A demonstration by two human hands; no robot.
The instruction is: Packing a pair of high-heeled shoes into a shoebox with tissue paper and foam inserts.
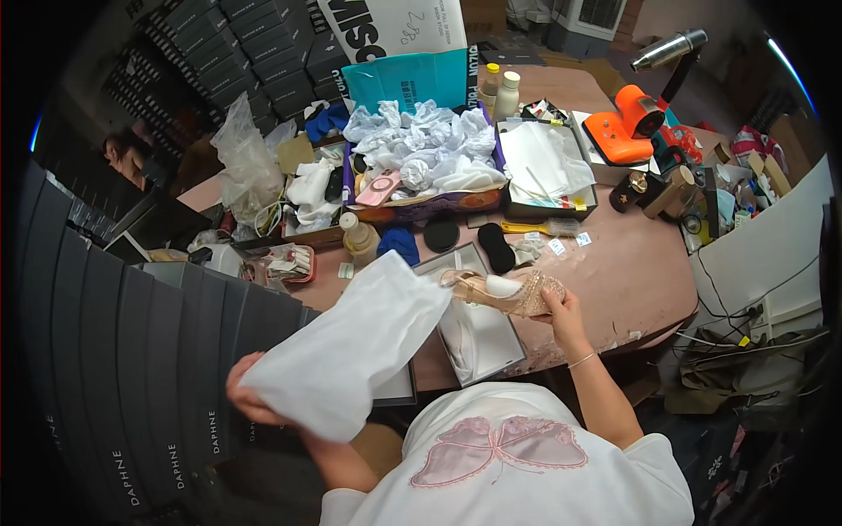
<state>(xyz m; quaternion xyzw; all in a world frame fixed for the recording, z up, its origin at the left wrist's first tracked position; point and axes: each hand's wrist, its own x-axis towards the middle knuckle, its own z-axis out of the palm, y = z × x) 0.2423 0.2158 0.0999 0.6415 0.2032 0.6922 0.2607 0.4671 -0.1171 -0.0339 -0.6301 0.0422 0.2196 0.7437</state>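
My right hand (566, 316) is closed around the toe end of a beige sandal (531, 292) with sparkling trim and a pale lining. The sandal is held sideways above an open grey shoe box (504, 354). In the shoe box lies white wrapping (460, 340). On the other side, my left hand (250, 393) grips the lower left edge of a large thin white sheet (351, 337). Whether it is paper or a cloth bag, I cannot tell. Its upper right corner reaches the strap end of the sandal and partly covers it.
Tall stacks of dark shoe boxes (153, 351) stand close on my left. Behind the work lies a purple box (421, 209) heaped with crumpled white paper. Nearby are a bottle (358, 237), a yellow brush (548, 228) and an orange device (618, 136). The pink tabletop (614, 280) curves away right.
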